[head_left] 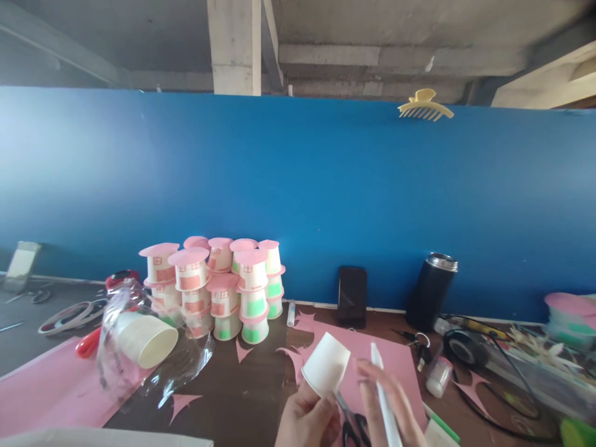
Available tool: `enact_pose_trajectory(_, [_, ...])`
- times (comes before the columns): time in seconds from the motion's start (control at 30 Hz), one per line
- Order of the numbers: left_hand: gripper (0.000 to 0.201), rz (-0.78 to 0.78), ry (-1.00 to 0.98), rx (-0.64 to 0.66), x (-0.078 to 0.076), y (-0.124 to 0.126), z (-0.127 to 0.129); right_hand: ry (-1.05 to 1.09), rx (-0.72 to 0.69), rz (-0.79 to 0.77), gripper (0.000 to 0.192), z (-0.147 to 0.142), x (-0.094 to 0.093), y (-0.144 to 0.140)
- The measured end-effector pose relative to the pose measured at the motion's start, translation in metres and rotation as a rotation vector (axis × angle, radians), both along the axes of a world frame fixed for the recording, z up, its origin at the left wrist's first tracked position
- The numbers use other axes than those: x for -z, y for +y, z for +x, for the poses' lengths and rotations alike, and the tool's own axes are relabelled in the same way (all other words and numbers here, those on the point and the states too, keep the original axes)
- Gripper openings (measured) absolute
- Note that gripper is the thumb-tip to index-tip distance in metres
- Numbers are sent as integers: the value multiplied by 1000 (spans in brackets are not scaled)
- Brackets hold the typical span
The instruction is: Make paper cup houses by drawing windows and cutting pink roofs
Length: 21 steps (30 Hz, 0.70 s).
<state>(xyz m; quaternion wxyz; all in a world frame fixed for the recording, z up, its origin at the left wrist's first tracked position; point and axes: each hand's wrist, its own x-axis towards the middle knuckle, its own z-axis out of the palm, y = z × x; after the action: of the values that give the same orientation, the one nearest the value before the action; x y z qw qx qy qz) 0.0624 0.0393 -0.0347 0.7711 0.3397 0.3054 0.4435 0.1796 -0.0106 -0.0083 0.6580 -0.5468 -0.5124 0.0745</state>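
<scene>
I see the white paper cup [326, 364] near the bottom centre, tipped so its closed base points up and to the right while its open rim faces down and to the left, toward my left hand [308, 421]. That hand grips it from below, fingers curled and pinching the rim edge. My right hand [390, 402] sits just to the right of the cup, fingers closed around a slim white pen-like stick [384, 397] whose long axis runs from near me up and slightly left, its tip close to the cup's side but apart from it as far as I can tell. So the cup lies left of the stick's tip, and the left hand is the one on it. Black-handled scissors [352, 423] lie beneath, on a pink paper sheet [400, 360]. Farther left stands a pile of finished cup houses [218, 285] with pink roofs, and a plastic sleeve of stacked cups [144, 338]. A black flask [431, 290] stands far right against the blue wall.
</scene>
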Motion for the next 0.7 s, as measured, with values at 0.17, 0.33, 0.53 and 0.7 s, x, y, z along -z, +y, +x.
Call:
enact_pose_trajectory(0.17, [29,219,126,-92,-5,-14,10,16,-97,-173,37,31,-4,8])
enact_pose_trajectory(0.33, [37,16,-122,132,-7,-16,10,5,-82,-268,37,40,4,12])
enact_pose_trajectory(0.53, [27,-220,-286,168,-18,-8,-5,8,-47,-255,39,27,0,10])
enact_pose_trajectory(0.7, [9,-407,-329,-100,-25,-1,-6,-44,4,-53,40,17,0,2])
